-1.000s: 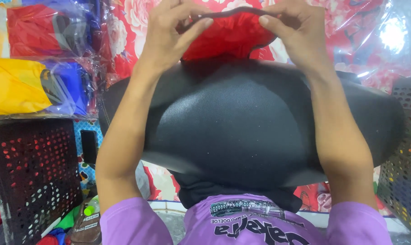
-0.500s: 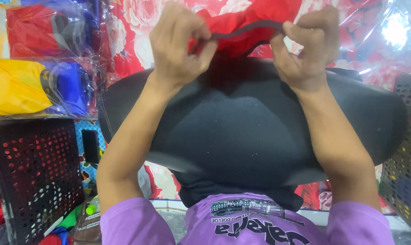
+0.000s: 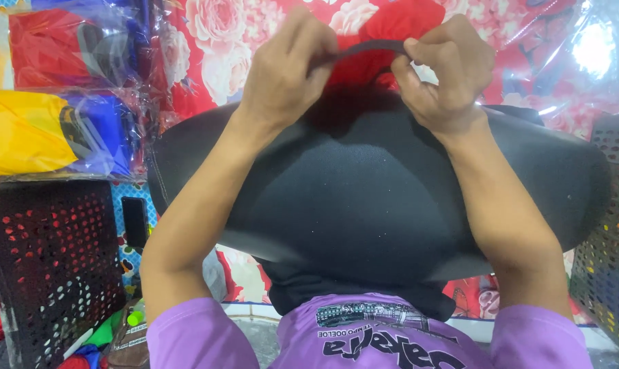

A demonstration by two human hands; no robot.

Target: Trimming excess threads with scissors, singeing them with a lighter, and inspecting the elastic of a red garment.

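Observation:
A large black padded seat (image 3: 371, 198) lies across my lap, its wide end toward me. My left hand (image 3: 285, 68) and my right hand (image 3: 446, 72) are both at its far edge, each pinching a thin black strap (image 3: 374, 46) that arches between them. Behind the strap sits a red cloth (image 3: 391, 27), partly hidden by my fingers. My forearms run over the seat's top, and my purple shirt (image 3: 371, 335) shows at the bottom.
A red flowered plastic sheet (image 3: 214, 41) covers the floor ahead. Bagged yellow, red and blue items (image 3: 43, 130) lie at the left. A black perforated crate (image 3: 50, 260) stands at the lower left, another (image 3: 613, 273) at the right.
Both hands have drawn closer to me and slightly apart, pulling the black strap up off the red cloth into a taut arch. The seat has barely shifted.

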